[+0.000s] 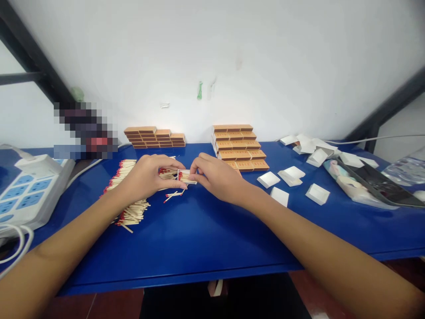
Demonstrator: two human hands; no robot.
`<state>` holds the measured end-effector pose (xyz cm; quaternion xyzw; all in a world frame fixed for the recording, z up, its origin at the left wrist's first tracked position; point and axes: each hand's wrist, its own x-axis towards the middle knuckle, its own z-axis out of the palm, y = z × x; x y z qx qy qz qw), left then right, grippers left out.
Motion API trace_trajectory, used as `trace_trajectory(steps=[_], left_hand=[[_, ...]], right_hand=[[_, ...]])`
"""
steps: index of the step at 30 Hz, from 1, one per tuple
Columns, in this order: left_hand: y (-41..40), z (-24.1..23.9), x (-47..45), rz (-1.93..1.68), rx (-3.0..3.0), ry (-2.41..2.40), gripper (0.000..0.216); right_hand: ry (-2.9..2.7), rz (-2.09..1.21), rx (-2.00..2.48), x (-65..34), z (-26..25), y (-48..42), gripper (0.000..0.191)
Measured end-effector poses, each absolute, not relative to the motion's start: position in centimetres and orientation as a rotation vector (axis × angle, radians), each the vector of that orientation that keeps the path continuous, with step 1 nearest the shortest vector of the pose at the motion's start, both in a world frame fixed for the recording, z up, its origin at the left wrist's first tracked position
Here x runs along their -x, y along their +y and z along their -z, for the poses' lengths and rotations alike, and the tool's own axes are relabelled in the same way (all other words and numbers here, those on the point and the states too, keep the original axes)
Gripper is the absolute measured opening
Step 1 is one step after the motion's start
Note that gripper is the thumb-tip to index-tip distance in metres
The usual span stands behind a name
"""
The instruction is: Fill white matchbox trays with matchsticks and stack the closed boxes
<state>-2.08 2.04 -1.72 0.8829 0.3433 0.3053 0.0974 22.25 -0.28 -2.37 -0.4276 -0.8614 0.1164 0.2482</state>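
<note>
A small white matchbox tray (186,172) with red-tipped matches (184,177) in it sits between my two hands. My left hand (153,173) has thumb and fingers around the tray's left end, with more matches showing in the gap behind the thumb. The fingers of my right hand (210,173) are pinched on the tray's right end. Left of the tray, a big pile of loose matches (135,212) lies partly hidden under my left hand and forearm. A few stray matches (172,195) lie just below the tray.
Stacked orange matchboxes (156,138) stand by the wall, with a stepped stack (239,146) to their right. Several white trays (318,194) are scattered at right, near a dark phone-like device (381,177). A white power strip (40,190) with cables lies at left on the blue table (186,248).
</note>
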Motion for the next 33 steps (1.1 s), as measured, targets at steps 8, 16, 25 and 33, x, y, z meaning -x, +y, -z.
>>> trace_trajectory(steps=[8,16,25,33], left_hand=[[1.7,1.6,1.9,-0.908,-2.552,1.030,0.051],[2.6,1.2,2.8,-0.959,-2.516,1.335,0.046],[3.3,1.4,3.3,-0.958,-2.575,1.386,0.048],[3.0,1.5,3.0,-0.850,-2.696,1.228,0.050]], right_hand=[[-2.236,-0.373,1.062,-22.0,2.5,-0.4,0.010],[-2.230,-0.309,1.117,-22.6,2.5,-0.1,0.013],[-2.459,-0.487,1.283,-22.4,3.5,-0.1,0.012],[-2.315,-0.352,1.254,-22.6,2.6,0.0,0.011]])
